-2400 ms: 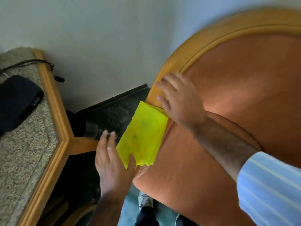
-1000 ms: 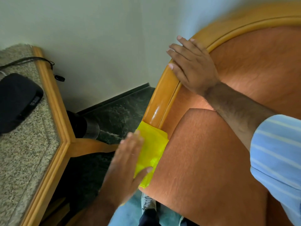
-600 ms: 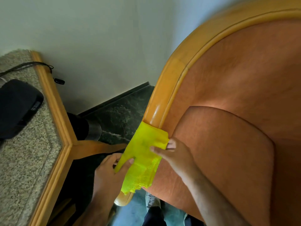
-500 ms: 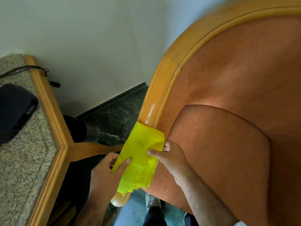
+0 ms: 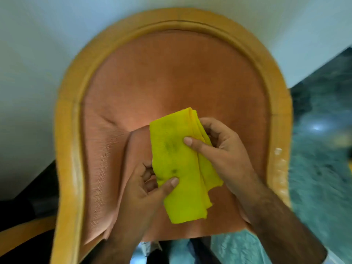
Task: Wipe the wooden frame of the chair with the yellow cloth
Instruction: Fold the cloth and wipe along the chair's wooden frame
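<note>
The yellow cloth point(image 5: 182, 168) is folded into a long pad and held up over the middle of the chair, above the orange seat cushion point(image 5: 219, 221) and in front of the padded back point(image 5: 171, 77); it touches no wood at this moment; a few dark smudges show on its upper face. The left hand point(image 5: 144, 191) has the near left edge, thumb pressed on top and fingers curled beneath; the right hand point(image 5: 222, 147) has closed round the far right edge, thumb laid flat across the top and the fingers tucked behind the fold (so both are gripping, neither spread flat for rubbing).

To my eye this is a pause between strokes, a refolding or turning of the cloth to find a cleaner face, not wiping proper. Around them the wooden frame point(image 5: 70, 130) curves up the left side, over the top and down the right; a pale scuffed patch point(image 5: 279, 162) shows on the right rail, though the picture is too blurred to say whether it is dust or glare. The next move, I judge, calls for one hand to take the pad, press it flat on the rail and draw it along the curve, keeping clear of the upholstery; beyond lie the pale wall point(image 5: 28, 54) and the dark green floor point(image 5: 322, 149).
</note>
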`<state>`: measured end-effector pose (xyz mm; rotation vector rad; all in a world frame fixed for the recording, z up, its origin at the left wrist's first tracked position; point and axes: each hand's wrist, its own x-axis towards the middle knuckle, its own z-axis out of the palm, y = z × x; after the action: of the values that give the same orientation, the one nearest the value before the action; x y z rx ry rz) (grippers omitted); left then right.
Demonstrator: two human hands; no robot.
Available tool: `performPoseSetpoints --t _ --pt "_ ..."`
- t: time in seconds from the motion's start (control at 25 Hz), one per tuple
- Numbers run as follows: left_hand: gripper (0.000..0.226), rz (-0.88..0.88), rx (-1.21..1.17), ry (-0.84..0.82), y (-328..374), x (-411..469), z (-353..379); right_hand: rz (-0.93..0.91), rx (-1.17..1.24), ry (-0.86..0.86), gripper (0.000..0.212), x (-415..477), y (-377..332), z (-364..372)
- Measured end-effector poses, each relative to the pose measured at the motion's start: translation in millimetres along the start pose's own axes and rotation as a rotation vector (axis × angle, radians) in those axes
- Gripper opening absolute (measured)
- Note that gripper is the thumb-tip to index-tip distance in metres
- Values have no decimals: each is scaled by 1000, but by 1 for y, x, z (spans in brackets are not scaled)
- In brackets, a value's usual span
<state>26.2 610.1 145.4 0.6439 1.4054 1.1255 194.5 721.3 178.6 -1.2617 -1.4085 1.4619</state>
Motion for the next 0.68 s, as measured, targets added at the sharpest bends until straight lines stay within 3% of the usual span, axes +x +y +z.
performPoseSetpoints --t 0.16,0.36,0.56,0.68 --pt "31 48 47 -101 -24 -7 125 -22 -258 191 33 -34 5 -115" --pt "28 72 281 -215 -68 -1 225 97 -292 426 29 -71 59 -218" --pt "33 38 587 -194 -114 17 265 192 -501 512 33 -73 135 -252" --pt "39 -10 798 -274 -122 29 262 227 -520 547 41 -69 152 -250"
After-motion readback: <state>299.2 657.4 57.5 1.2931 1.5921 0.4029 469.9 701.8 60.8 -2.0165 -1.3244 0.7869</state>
